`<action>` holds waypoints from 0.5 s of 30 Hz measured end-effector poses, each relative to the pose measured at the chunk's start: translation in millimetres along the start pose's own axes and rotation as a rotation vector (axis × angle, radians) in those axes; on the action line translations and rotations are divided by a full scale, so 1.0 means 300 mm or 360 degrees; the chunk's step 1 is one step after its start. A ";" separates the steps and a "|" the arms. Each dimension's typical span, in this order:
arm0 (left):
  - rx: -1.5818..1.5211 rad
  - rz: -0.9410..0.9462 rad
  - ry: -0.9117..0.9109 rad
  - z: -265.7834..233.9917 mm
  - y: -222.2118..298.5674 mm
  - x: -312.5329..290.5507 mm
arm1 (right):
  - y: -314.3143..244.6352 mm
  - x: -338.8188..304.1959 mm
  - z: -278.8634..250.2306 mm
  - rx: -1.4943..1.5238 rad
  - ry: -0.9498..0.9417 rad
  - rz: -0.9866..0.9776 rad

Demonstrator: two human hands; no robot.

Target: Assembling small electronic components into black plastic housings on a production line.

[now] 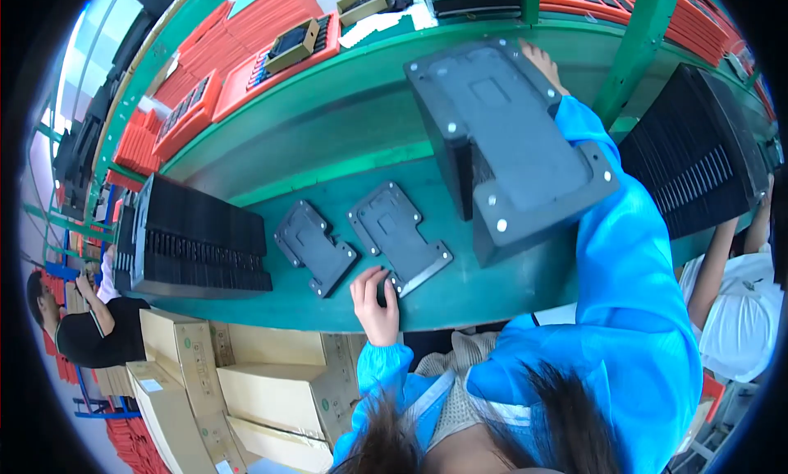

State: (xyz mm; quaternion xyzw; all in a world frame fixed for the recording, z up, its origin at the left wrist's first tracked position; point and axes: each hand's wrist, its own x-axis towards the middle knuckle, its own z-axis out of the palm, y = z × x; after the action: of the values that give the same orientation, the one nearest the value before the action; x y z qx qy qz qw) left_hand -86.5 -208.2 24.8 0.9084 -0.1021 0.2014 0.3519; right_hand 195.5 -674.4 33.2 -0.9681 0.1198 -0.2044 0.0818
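My left hand, fingers loosely bent and thumb apart, is at the near corner of a black notched plate with light round spots at its corners. To its left on the green bench lies a second, similar black plate. My right arm reaches along the right side of a tall stack of black plates, which has the same notched outline on top. My right hand is at the stack's far right edge, fingers stretched and spread; its thumb is hidden.
Black stacks stand at the left and right of the green bench. Red trays fill the shelf behind, with a green post at right. Cardboard boxes sit below. Other people are at both sides.
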 end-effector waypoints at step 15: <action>-0.0108 0.0190 -0.0127 0.019 -0.036 -0.027 | -0.320 -1.183 -0.621 0.1137 0.1063 -0.0242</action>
State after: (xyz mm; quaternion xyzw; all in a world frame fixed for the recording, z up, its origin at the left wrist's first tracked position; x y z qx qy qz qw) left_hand -88.5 -203.8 10.9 0.8955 -0.1768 0.1822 0.3656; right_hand -177.9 -508.7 87.7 -0.7672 -0.0091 -0.5370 0.3506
